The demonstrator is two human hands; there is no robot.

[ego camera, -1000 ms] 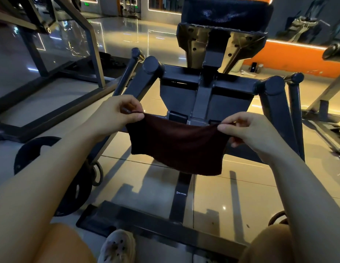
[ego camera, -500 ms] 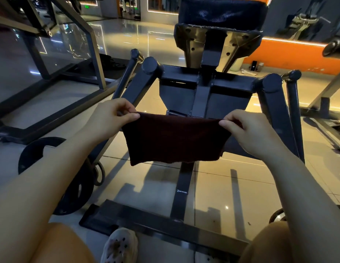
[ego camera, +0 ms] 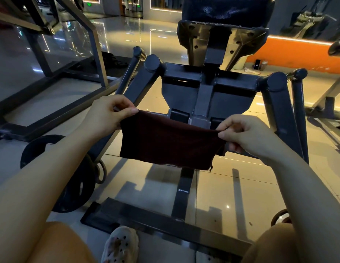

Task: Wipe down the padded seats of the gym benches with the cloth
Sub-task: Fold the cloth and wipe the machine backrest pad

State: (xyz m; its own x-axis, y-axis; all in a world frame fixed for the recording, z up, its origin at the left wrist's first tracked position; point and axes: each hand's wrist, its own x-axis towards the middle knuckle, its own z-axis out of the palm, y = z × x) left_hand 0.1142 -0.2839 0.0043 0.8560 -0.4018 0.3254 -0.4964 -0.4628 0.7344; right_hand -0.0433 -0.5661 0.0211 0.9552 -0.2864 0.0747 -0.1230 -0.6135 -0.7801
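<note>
Fingers of left hand (ego camera: 106,114) pinching upper left corner of dark red cloth (ego camera: 169,141); fingers of right hand (ego camera: 247,135) pinching upper right corner, cloth stretched between them in mid-air, lower edge hanging free above tiled floor (ego camera: 218,188). Weight plate (ego camera: 70,186) low at left, machine frame (ego camera: 205,92) straight behind cloth, black pad (ego camera: 226,10) on top, well beyond cloth; open floor either side of centre beam.
</note>
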